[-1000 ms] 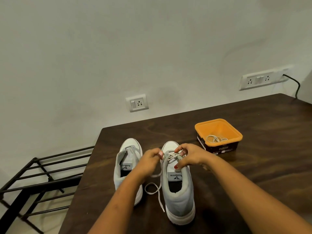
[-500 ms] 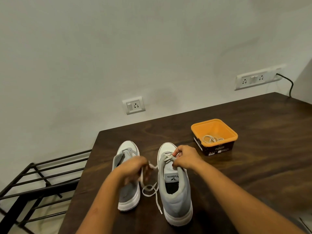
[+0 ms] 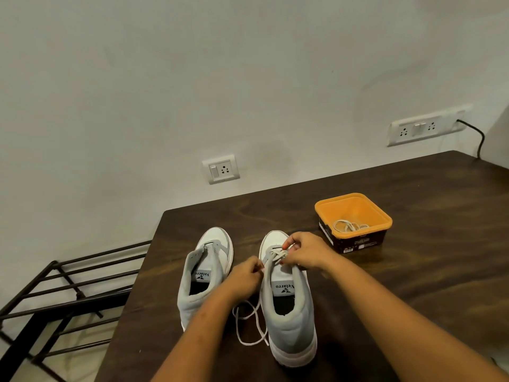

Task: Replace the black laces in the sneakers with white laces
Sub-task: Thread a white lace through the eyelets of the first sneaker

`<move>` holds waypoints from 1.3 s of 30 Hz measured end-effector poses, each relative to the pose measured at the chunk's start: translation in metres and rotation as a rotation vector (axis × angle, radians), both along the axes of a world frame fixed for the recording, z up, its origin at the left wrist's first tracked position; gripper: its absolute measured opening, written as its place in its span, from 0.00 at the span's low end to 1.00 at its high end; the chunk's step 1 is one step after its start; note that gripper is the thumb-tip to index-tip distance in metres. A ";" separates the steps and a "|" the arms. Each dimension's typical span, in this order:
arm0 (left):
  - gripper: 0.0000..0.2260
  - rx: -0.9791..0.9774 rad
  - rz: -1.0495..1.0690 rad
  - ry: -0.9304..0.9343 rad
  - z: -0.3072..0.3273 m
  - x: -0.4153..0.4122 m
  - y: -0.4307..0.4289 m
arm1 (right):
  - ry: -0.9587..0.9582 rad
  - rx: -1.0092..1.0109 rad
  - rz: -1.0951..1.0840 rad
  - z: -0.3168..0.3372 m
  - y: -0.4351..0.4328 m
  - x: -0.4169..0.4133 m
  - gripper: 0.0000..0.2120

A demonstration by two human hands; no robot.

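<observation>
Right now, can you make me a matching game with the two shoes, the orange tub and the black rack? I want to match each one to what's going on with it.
Things:
1. left shoe
2. right shoe
3. orange tub
4. black rack

What's going on:
A. stands on the floor beside the table
B. has a spare lace lying inside
C. no lace showing in it
D. left hand and right hand both pinch its white lace

Pairs: 1-C, 2-D, 3-B, 4-A
</observation>
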State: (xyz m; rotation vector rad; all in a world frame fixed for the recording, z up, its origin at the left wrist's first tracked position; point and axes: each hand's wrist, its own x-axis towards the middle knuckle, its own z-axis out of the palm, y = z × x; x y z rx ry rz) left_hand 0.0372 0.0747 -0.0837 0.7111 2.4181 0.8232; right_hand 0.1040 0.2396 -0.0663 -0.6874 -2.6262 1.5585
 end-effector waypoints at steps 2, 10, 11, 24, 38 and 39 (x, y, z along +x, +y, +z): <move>0.09 0.006 -0.013 0.011 -0.001 -0.002 0.001 | 0.015 -0.075 -0.011 0.001 0.000 0.000 0.12; 0.07 0.616 0.271 -0.133 0.045 0.006 0.005 | 0.160 0.012 0.012 0.015 -0.006 0.001 0.09; 0.06 0.716 0.277 -0.159 0.053 0.011 0.005 | 0.169 0.006 0.075 0.020 -0.009 0.002 0.10; 0.22 1.072 0.451 -0.367 0.061 0.014 0.006 | 0.040 -0.452 0.402 0.050 -0.013 0.019 0.12; 0.10 0.508 0.207 0.574 0.052 0.008 0.002 | 0.282 -0.227 0.024 0.050 0.003 0.012 0.07; 0.11 0.584 0.099 0.495 0.052 0.011 0.011 | 0.284 -0.202 0.036 0.046 -0.002 0.008 0.06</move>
